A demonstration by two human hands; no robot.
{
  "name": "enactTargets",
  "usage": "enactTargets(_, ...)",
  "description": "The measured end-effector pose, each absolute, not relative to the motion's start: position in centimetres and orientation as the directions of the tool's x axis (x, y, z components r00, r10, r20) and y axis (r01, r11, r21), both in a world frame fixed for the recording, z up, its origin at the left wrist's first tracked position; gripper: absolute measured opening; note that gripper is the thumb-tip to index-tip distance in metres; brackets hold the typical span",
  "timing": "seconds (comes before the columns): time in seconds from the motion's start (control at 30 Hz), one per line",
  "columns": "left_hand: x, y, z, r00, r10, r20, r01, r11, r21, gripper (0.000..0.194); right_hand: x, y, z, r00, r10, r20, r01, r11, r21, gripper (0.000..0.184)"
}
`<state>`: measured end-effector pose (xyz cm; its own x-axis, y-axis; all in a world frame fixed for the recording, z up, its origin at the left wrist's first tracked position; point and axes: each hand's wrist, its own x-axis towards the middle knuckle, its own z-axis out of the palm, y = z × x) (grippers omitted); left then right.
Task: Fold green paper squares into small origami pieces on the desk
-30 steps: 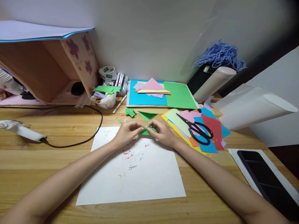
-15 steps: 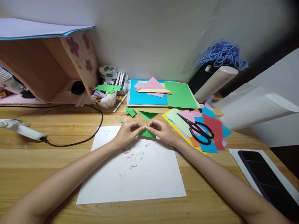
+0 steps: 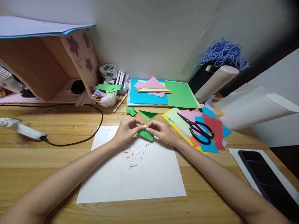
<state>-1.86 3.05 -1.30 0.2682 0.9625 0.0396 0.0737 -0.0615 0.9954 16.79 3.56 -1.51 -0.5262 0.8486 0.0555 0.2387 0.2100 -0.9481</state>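
Between my two hands is a small piece of green paper, held over the far edge of a marked white sheet. My left hand pinches its upper left part between thumb and fingers. On the other side, my right hand is closed on the upper right part, thumb close to the left thumb. The fingers partly cover the paper, so its folds cannot be made out fully. Just beyond the hands lie a green paper triangle and a crumpled green paper piece.
Black-handled scissors rest on coloured paper scraps to the right. A phone lies at the near right. Behind are coloured sheets and a tub of scraps. A white glue gun with a black cord lies left.
The green paper has tilted between my fingers, its lower right corner now pointing further down. Both hands stay in nearly the same place.
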Motion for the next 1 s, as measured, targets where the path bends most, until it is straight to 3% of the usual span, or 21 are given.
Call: enactTargets(1.0, -1.93, 3.08, -1.40, 0.332, 0.939, 0.090, 0.104, -0.132, 0.986, 0.026, 16.68, 3.40, -1.71, -0.501, 0.862, 0.074, 0.240, 0.221, -0.945, 0.015)
